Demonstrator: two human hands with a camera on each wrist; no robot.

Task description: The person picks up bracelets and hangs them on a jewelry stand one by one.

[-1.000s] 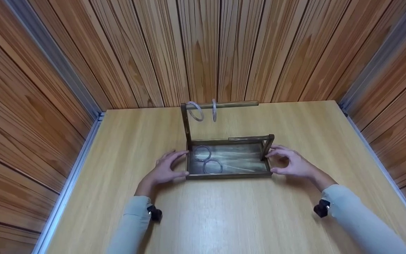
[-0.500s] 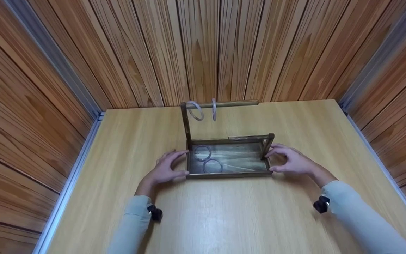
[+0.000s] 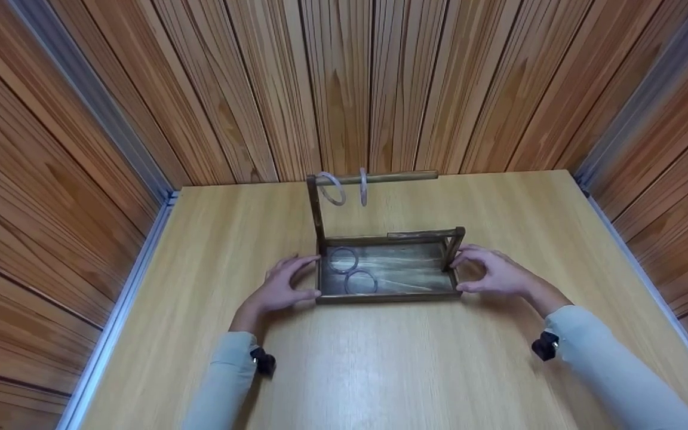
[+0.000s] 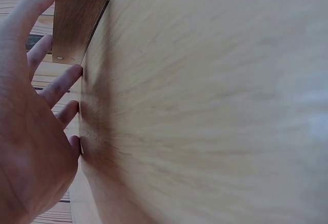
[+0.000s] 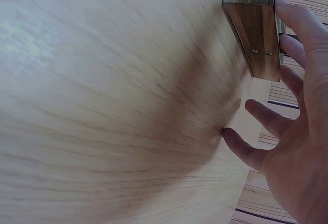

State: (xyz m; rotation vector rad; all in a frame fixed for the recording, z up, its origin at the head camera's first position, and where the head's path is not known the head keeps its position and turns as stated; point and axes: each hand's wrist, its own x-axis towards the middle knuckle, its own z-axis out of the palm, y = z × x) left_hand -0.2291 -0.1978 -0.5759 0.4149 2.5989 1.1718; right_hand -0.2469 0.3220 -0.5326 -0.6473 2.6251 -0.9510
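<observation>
A dark brown wooden jewelry stand (image 3: 404, 275) with a shallow tray base lies before me in the head view. One bangle (image 3: 343, 260) and a second bangle (image 3: 361, 281) lie flat at the left of its tray. Two more rings, a tilted bangle (image 3: 332, 189) and an edge-on bangle (image 3: 363, 187), hang on the tall upper bar (image 3: 404, 177). My left hand (image 3: 281, 288) touches the tray's left end with thumb and fingertips, fingers spread. At the opposite end, my right hand (image 3: 494, 273) rests thumb and fingertips on the tray, its other fingers extended, as the right wrist view shows.
A shorter post (image 3: 453, 249) carries a low bar (image 3: 421, 234) at the stand's right. Pale wood tabletop (image 3: 344, 370) surrounds the stand. Wood-plank walls (image 3: 344, 89) rise behind and at both sides, with grey metal rails (image 3: 114, 316) along the edges.
The right thumb has shifted very slightly left against the tray's end. Stand, bangles and left hand keep their places.
</observation>
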